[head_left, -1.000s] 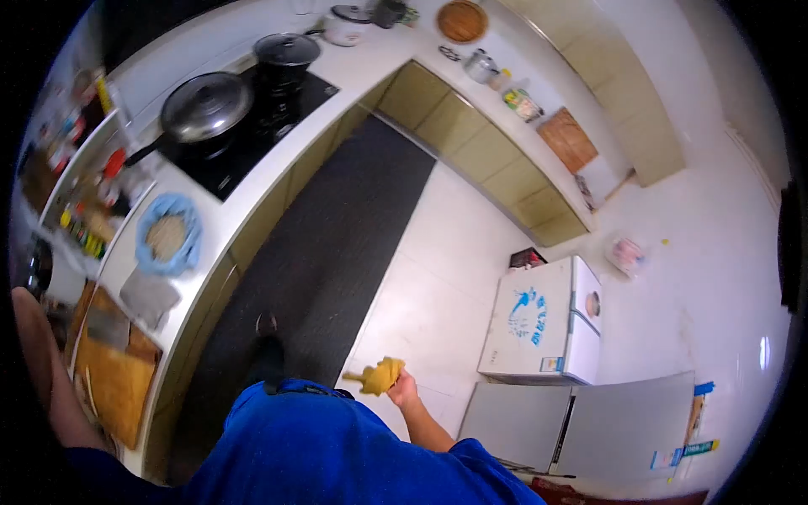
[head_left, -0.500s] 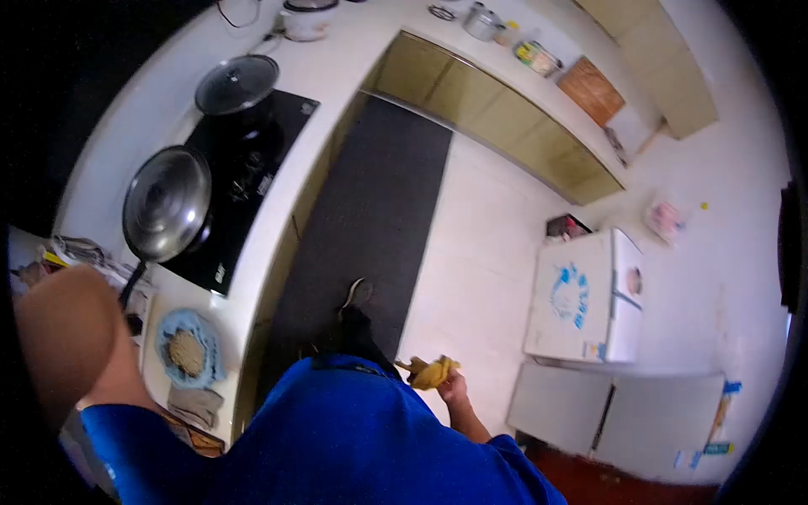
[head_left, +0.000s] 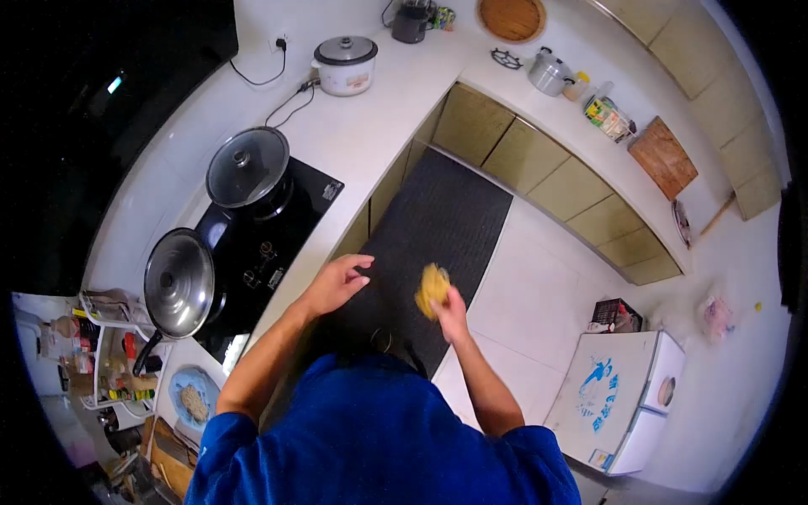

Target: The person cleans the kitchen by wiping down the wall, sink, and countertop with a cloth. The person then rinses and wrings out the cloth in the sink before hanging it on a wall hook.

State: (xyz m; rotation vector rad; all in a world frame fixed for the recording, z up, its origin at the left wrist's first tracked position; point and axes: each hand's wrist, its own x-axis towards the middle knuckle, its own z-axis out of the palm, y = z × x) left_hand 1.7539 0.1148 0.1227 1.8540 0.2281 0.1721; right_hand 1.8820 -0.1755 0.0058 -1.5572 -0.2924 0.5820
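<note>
A crumpled yellow cloth (head_left: 432, 290), somewhat blurred, is gripped in my right hand (head_left: 452, 315) in front of my body, over the dark floor mat (head_left: 446, 215). My left hand (head_left: 337, 284) hangs in the air near the counter's front edge with thumb and fingers apart, and nothing is in it. Closest to it is the black cooktop (head_left: 261, 248), which carries a frying pan with a metal lid (head_left: 178, 282) and a pot with a glass lid (head_left: 247, 167).
A rice cooker (head_left: 347, 67) stands on the counter beyond the cooktop. Along the far counter are a silver pot (head_left: 550, 74) and a wooden cutting board (head_left: 663, 157). A white chest (head_left: 602, 391) stands at right; a blue-lined bowl of grains (head_left: 194, 397) sits at lower left.
Both hands have come up in front of my body, the right bringing the yellow cloth along. My left arm has swung in from the far left. The view has shifted forward over the counter.
</note>
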